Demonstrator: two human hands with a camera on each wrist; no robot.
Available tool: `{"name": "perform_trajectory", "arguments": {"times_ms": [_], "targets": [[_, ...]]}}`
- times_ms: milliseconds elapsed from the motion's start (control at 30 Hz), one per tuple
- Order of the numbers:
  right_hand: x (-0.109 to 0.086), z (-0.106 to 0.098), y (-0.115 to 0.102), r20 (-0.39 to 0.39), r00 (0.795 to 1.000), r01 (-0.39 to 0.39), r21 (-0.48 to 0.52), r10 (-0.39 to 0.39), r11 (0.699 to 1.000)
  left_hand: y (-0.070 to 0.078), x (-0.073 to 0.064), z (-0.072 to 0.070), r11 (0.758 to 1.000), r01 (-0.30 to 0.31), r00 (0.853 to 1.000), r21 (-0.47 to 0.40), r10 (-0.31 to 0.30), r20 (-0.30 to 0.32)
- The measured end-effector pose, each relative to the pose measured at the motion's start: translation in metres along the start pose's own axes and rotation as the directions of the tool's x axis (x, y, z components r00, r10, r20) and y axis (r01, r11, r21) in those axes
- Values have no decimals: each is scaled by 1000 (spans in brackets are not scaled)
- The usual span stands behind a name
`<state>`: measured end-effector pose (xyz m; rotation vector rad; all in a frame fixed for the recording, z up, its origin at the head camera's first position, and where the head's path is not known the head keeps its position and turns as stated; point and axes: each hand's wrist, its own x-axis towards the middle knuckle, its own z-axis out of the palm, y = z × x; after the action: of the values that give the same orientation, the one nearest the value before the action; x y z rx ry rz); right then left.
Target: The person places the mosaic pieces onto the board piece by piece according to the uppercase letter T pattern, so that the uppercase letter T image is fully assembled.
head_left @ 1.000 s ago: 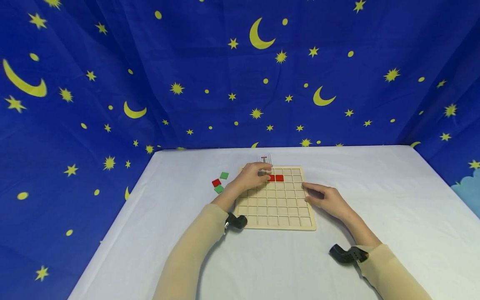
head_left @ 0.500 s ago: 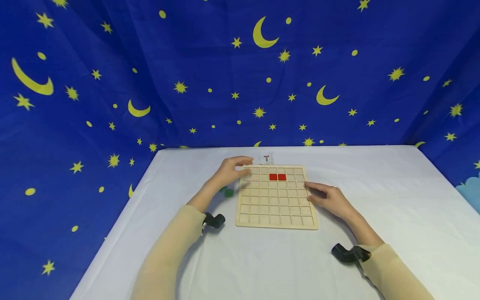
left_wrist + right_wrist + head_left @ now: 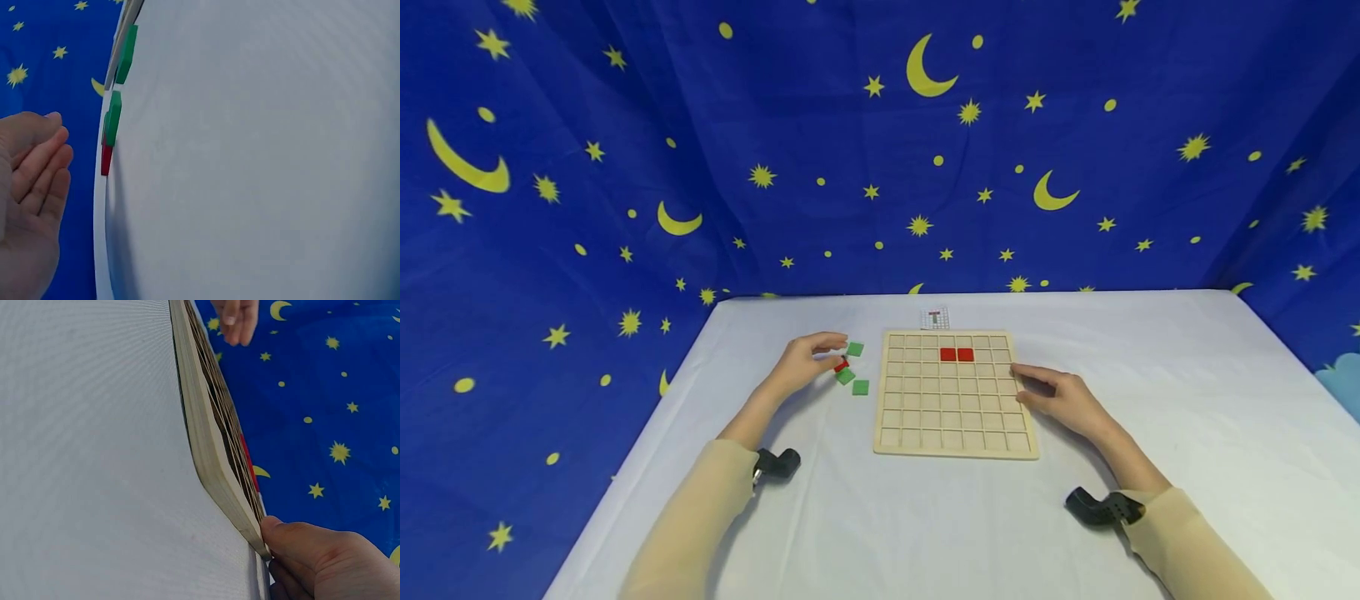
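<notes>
My left hand (image 3: 802, 363) hovers over a small heap of tiles left of the board, its fingers loosely bent. Below its thumb tip lies a red tile (image 3: 842, 365), partly covered by the hand. Green tiles lie around it: one behind (image 3: 855, 349), one touching or overlapping it (image 3: 846, 377), another nearer the front (image 3: 861, 387). In the left wrist view I see nothing held between thumb and fingers. My right hand (image 3: 1056, 400) touches the right edge of the wooden grid board (image 3: 955, 455) with thumb and fingertips. Two red tiles (image 3: 948, 355) sit side by side in the board's second row.
A small printed card (image 3: 936, 318) with a grid and a red-and-green T-shaped figure lies behind the board. White cloth (image 3: 925, 525) covers the table. A blue curtain (image 3: 820, 108) with stars and moons hangs behind and at the sides.
My left hand has moved left off the board's red tiles to the loose tiles. The front green tile, out of sight at first, now shows. My right hand stays at the board's edge.
</notes>
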<state>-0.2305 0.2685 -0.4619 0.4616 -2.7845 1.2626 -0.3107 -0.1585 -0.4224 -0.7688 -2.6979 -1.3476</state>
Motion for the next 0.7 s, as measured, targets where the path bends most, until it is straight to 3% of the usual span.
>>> {"name": "perform_trajectory", "arguments": {"times_ms": [167, 367, 700], "targets": [[0, 0, 0, 1, 1000, 4, 3, -4, 1000, -13, -8, -4, 1000, 3, 1000, -11, -3, 0], [1, 0, 0, 9, 1000, -5, 3, 5, 1000, -27, -13, 0, 999, 9, 1000, 42, -8, -16], [1, 1, 0, 11, 1000, -22, -3, 22, 1000, -32, -13, 11, 994, -59, 995, 93, 65, -74]]}}
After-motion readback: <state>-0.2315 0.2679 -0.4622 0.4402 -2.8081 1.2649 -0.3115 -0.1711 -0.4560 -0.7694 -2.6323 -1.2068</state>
